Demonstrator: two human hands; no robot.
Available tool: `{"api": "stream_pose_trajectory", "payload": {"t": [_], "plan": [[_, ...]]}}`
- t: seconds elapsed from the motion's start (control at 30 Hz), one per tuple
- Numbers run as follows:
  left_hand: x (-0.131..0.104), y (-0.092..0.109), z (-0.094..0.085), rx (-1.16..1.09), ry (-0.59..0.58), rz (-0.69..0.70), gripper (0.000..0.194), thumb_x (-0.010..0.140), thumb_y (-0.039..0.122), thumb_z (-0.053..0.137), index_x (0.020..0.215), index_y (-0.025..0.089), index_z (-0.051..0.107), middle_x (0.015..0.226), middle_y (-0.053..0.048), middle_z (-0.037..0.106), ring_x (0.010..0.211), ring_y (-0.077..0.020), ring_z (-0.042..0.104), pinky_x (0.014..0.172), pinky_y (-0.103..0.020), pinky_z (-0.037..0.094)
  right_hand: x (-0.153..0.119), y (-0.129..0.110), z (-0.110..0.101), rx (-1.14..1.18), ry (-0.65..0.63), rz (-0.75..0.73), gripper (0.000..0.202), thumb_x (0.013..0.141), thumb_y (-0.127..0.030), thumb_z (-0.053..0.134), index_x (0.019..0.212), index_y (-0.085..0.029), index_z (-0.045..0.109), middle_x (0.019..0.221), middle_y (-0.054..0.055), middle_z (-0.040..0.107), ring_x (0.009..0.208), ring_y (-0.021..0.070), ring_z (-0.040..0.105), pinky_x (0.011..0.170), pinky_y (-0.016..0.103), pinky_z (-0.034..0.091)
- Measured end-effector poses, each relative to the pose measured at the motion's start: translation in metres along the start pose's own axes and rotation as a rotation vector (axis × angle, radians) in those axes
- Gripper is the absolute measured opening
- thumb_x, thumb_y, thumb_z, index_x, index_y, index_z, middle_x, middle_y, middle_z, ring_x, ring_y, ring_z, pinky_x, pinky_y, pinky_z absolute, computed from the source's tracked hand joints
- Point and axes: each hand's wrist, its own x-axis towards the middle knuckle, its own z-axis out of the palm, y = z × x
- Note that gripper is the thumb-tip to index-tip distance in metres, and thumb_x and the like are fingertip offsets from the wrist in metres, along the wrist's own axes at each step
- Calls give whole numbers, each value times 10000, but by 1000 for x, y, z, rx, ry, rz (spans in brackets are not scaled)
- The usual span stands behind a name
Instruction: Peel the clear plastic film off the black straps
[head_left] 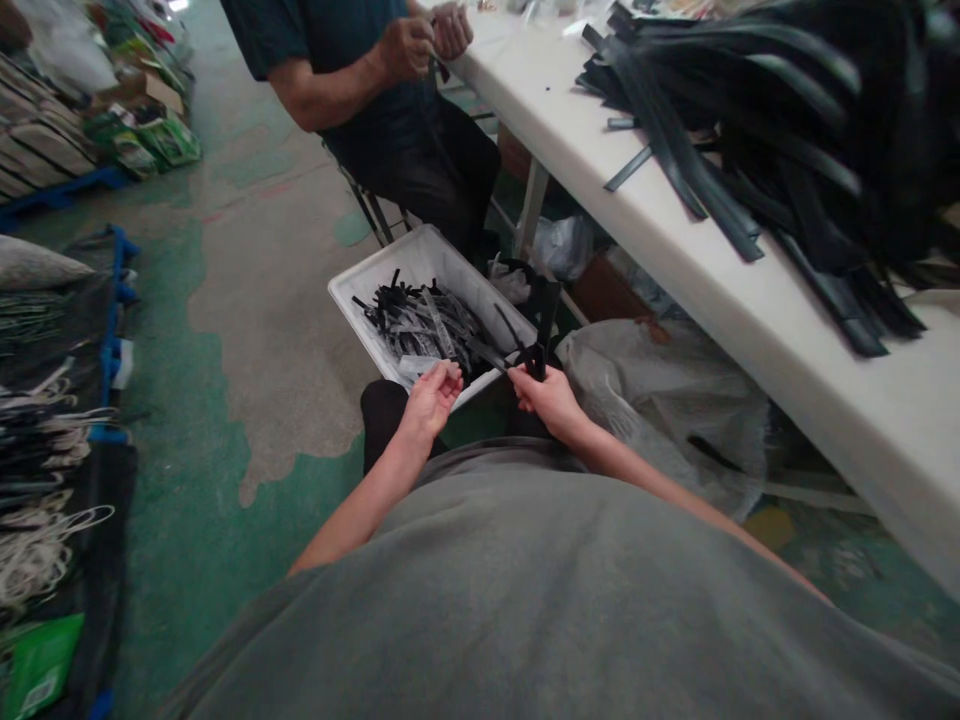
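I see the right hand (551, 398) pinched shut on a bunch of flat black strips (541, 318) standing upright from the fist, ends gathered so they stay together. The left hand (431, 398) hangs half-curled and empty just over the white rectangular plastic bin (409, 262) of loose strips on the floor. A seated co-worker's hands (427, 40) work at the long white table (750, 300), where more strips (787, 120) are heaped within reach.

A co-worker (360, 70) sits beside the white table (750, 320), green floor (195, 520) below.
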Motion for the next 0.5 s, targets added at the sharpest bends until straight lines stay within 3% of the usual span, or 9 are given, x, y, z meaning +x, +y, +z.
{"api": "stream_pose_trajectory", "payload": {"t": [0.07,0.17,0.33,0.5], "plan": [[-3,-7,2,8,-44,3,13,826,154,657,824,153,670,792,-19,718,728,-95,660,773,-232,512,7,0,9,39,7,3,372,636,-442,740,832,-149,621,613,-30,563,427,60,419,389,202,370],[-5,-18,4,33,-121,12,59,784,172,706,833,147,686,824,-19,725,739,-97,656,753,-219,503,14,2,22,-11,-80,-3,434,594,-439,771,889,-143,652,720,3,630,486,77,465,404,204,388],[-7,-25,4,38,-148,-20,100,737,178,749,802,140,683,795,-22,723,708,-102,651,729,-222,503,22,9,31,-141,-97,-69,335,641,-457,706,708,-148,595,575,-36,532,461,75,424,408,209,351],[-11,-26,5,87,-205,-45,174,753,257,743,884,151,702,897,-51,739,782,-132,670,778,-259,514,25,12,28,-152,-110,-99,303,684,-444,666,735,-155,591,588,-34,535,472,85,448,426,212,365]]}}
